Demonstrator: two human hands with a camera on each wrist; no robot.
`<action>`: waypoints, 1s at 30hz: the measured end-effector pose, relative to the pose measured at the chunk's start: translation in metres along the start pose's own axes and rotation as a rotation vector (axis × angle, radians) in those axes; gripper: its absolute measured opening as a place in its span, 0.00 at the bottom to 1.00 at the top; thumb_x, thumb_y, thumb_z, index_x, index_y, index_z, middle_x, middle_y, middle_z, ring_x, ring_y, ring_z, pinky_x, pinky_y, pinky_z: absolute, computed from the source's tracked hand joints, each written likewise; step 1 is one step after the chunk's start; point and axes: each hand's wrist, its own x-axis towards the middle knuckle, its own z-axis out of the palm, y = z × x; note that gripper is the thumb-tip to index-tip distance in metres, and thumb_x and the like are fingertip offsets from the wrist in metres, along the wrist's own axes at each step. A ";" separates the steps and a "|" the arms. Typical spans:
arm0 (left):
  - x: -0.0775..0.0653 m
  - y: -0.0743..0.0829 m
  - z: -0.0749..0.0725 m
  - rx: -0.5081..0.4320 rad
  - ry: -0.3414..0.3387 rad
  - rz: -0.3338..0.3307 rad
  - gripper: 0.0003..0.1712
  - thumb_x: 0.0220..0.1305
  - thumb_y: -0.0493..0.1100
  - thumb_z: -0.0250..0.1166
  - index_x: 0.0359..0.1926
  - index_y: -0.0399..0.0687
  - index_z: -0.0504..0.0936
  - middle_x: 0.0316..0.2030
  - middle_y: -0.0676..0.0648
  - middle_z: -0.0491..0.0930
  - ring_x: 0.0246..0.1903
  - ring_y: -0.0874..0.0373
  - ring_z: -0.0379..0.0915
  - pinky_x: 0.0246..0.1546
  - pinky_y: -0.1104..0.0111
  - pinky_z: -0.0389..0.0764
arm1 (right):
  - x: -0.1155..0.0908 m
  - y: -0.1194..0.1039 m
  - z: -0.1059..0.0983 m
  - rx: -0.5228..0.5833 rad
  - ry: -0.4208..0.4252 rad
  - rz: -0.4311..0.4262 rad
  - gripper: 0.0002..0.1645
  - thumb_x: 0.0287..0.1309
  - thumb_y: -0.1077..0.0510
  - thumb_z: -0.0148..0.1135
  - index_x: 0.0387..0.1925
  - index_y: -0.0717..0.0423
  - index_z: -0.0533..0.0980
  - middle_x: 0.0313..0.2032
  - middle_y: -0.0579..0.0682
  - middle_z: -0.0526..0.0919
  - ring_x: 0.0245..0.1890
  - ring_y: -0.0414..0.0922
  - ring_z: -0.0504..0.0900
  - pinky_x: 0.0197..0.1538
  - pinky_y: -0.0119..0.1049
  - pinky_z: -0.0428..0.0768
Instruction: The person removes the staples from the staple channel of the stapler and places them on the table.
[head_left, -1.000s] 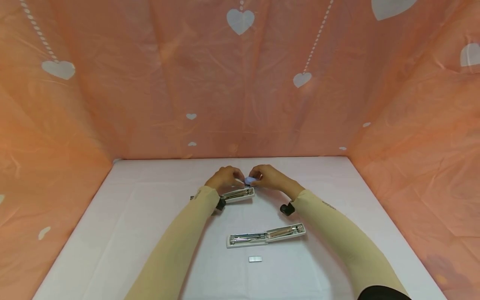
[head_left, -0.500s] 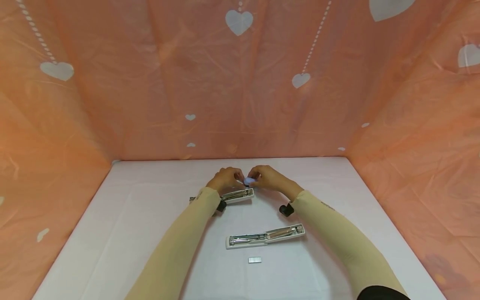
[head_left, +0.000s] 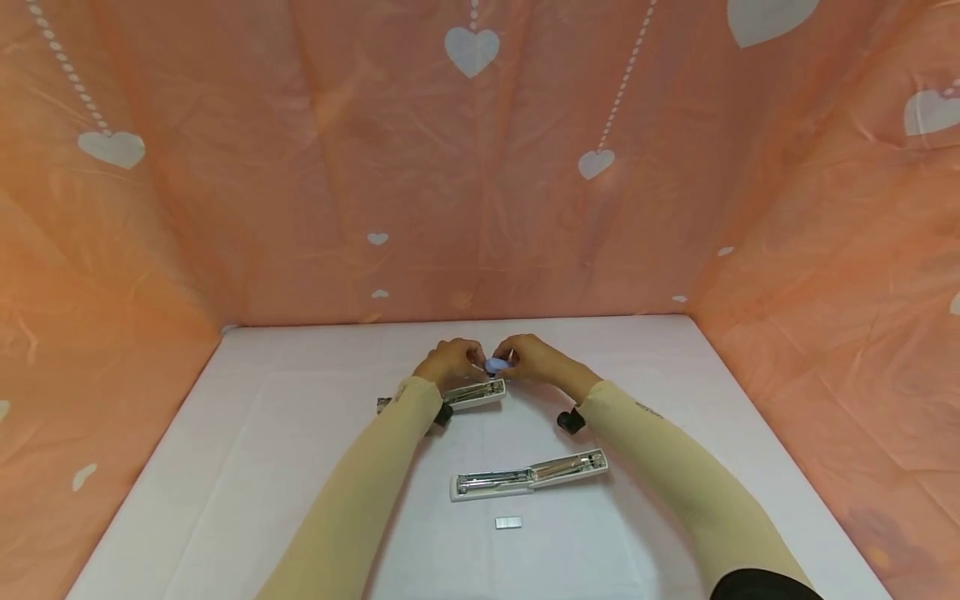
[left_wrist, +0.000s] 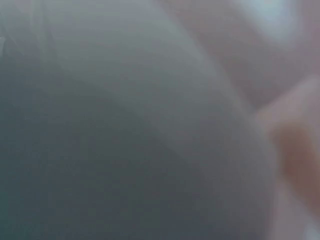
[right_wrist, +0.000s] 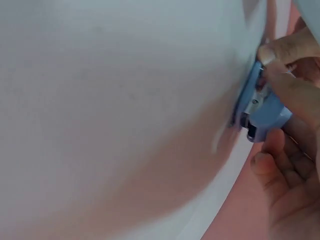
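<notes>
Both hands meet over the back of the white table around a small light-blue stapler. My left hand pinches its left side with curled fingers, and my right hand grips it from the right. In the right wrist view the blue stapler shows its metal staple channel between the blue upper and lower parts, with fingertips at its ends. Just in front of the hands lies an opened white stapler, partly hidden behind the left wrist. The left wrist view is blurred and mostly blocked.
Nearer on the table lies a second opened white stapler, its metal parts showing. A short strip of staples sits in front of it. Orange sheeting with white hearts encloses the back and sides.
The hands stay together at the same spot, and the blue stapler has turned slightly between the fingers. The head view has shifted a little; the white staplers and staple strip lie unmoved.
</notes>
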 end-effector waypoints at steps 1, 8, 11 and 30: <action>0.001 0.000 0.001 0.002 0.000 0.002 0.11 0.64 0.43 0.80 0.42 0.48 0.85 0.51 0.49 0.87 0.60 0.39 0.71 0.68 0.41 0.65 | 0.000 0.000 0.000 -0.007 0.001 0.001 0.15 0.63 0.61 0.78 0.48 0.64 0.87 0.43 0.53 0.90 0.40 0.44 0.82 0.45 0.35 0.81; 0.000 0.004 0.004 0.014 0.003 0.002 0.10 0.65 0.44 0.80 0.41 0.50 0.87 0.50 0.50 0.88 0.61 0.39 0.72 0.70 0.38 0.64 | -0.004 0.002 0.000 -0.088 0.042 -0.030 0.14 0.61 0.59 0.80 0.46 0.61 0.88 0.40 0.52 0.90 0.38 0.44 0.83 0.45 0.36 0.81; 0.001 0.006 0.004 0.023 0.002 -0.009 0.10 0.65 0.44 0.79 0.40 0.50 0.86 0.51 0.49 0.87 0.61 0.39 0.71 0.70 0.37 0.63 | -0.004 0.004 -0.002 -0.076 0.052 -0.039 0.15 0.60 0.58 0.80 0.46 0.61 0.88 0.40 0.51 0.90 0.37 0.43 0.82 0.44 0.34 0.80; 0.003 0.009 0.004 0.043 -0.012 -0.005 0.09 0.66 0.44 0.78 0.40 0.52 0.85 0.54 0.48 0.84 0.61 0.41 0.71 0.70 0.37 0.64 | -0.020 0.024 -0.004 0.147 0.120 0.026 0.18 0.65 0.60 0.77 0.53 0.62 0.84 0.43 0.54 0.89 0.38 0.42 0.85 0.40 0.34 0.81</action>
